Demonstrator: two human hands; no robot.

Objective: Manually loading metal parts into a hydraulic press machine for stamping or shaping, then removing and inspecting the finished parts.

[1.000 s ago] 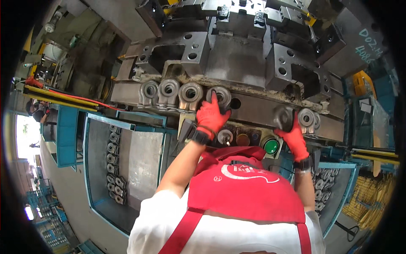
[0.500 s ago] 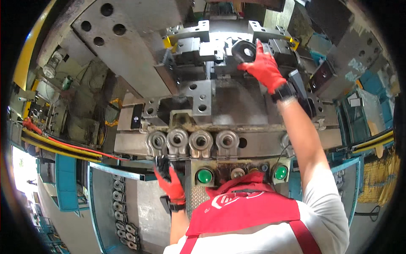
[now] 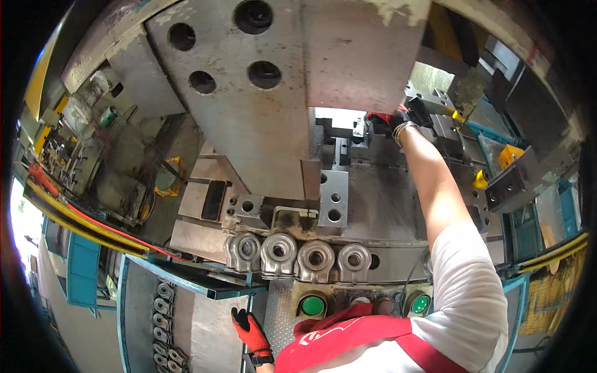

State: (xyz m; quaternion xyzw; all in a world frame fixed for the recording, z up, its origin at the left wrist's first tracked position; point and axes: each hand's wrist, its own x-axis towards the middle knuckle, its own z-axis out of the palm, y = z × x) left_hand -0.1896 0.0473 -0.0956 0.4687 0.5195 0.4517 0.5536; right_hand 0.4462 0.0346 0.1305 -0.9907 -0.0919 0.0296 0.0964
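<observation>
My right hand point(image 3: 388, 118), in a red glove, reaches far into the press, under the overhanging steel block point(image 3: 364, 56). That block and the shadow hide its fingers and anything in them. Steel die blocks point(image 3: 448, 133) stand beside this hand. My left hand point(image 3: 251, 332), in a red glove with black fingers, hangs low over the left side, fingers apart and nothing seen in it. Beyond it, several ring-ended metal parts point(image 3: 316, 261) stand in a row along the press's front ledge.
Two green buttons point(image 3: 313, 305) sit on the control panel before me. More ring-ended parts point(image 3: 163, 321) lie in the blue-edged bin point(image 3: 122, 311) at lower left. A yellow rail point(image 3: 81, 217) runs along the left. A dark phone-like slab point(image 3: 214, 200) rests left of the die.
My right hand has gone deeper into the press, and the dark ring-shaped part beside it is now hidden. My left hand has drawn back toward me, away from the row. The view has shifted.
</observation>
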